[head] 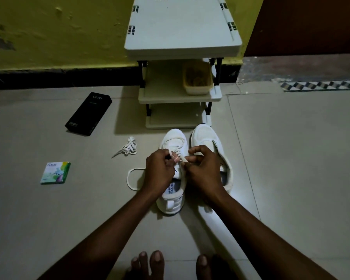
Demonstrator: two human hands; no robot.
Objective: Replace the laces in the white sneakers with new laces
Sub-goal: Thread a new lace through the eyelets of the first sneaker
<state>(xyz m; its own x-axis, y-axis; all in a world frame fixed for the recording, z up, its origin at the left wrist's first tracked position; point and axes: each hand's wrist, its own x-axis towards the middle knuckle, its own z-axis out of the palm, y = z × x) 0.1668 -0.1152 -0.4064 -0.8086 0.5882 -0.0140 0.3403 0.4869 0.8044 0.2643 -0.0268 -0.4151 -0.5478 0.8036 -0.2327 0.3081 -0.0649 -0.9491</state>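
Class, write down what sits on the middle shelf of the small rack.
A yellowish tub sits on the middle shelf, at its right side. Its brownish contents are too blurred to name. The top shelf hides the back part.

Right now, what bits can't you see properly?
Head view:
- Left shoe eyelets: behind the left hand and right hand, which pinch the lace.
- Right shoe middle: under the right hand.
- Tub contents: dim, blurred.
- Small box fine print: too small.
- Toes: cut by bottom edge.
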